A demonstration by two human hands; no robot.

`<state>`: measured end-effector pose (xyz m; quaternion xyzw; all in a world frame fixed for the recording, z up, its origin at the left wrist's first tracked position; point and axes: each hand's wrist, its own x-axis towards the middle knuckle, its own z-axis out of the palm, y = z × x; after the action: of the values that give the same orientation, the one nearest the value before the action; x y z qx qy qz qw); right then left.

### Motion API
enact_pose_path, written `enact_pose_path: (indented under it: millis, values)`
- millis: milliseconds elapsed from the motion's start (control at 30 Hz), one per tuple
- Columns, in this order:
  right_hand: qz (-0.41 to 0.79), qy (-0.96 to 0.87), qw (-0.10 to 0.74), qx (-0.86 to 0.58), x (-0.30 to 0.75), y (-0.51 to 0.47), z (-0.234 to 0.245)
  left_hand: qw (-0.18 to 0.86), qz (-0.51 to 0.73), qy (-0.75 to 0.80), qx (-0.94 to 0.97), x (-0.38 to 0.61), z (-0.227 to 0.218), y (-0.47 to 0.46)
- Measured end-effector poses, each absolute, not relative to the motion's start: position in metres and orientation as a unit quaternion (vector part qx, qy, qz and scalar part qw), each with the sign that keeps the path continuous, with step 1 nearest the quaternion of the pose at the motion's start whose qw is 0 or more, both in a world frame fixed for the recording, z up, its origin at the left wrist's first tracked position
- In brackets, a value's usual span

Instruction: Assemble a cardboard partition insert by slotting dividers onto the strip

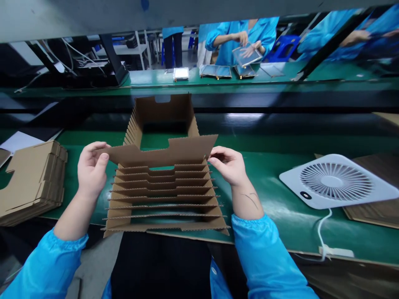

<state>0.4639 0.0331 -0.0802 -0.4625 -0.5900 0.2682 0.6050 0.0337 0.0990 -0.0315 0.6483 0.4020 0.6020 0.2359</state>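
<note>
A notched cardboard divider (162, 154) spans the width between my two hands, tilted above a slotted cardboard frame (191, 109). Its left end is pinched between the thumb and fingers of my left hand (92, 168). At the opposite end, my right hand (229, 165) grips the divider's corner with thumb and fingertips. Several more dividers (160, 193) stand across the near half of the frame, seated in its side slots. Toward the far end, the frame has no dividers between its slotted walls, and green table surface shows through.
Flat cardboard pieces (34, 178) are stacked at left beside a white sheet (20, 142). A white fan (335, 181) with a cable lies at right, near brown cardboard (370, 207). Across the line, a co-worker (243, 39) handles a flat panel. A shelf (187, 16) overhangs the top.
</note>
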Motion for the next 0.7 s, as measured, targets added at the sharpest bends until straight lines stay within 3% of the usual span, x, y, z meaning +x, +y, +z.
enact_pose_path:
  millis: [133,367,700]
  values:
    - [0.202,-0.652,0.554,-0.477,0.463,0.032,-0.073,0.275,0.646,0.418,0.576,0.035,-0.053,0.097]
    - [0.139,-0.734,0.459,-0.480,0.473,0.032,-0.077,0.393,0.594,0.474,0.518,0.022,-0.090,0.103]
    - [0.224,-0.697,0.384,-0.563,0.483,0.037,-0.098,0.412,0.496,0.488,0.588,0.019,-0.120,0.111]
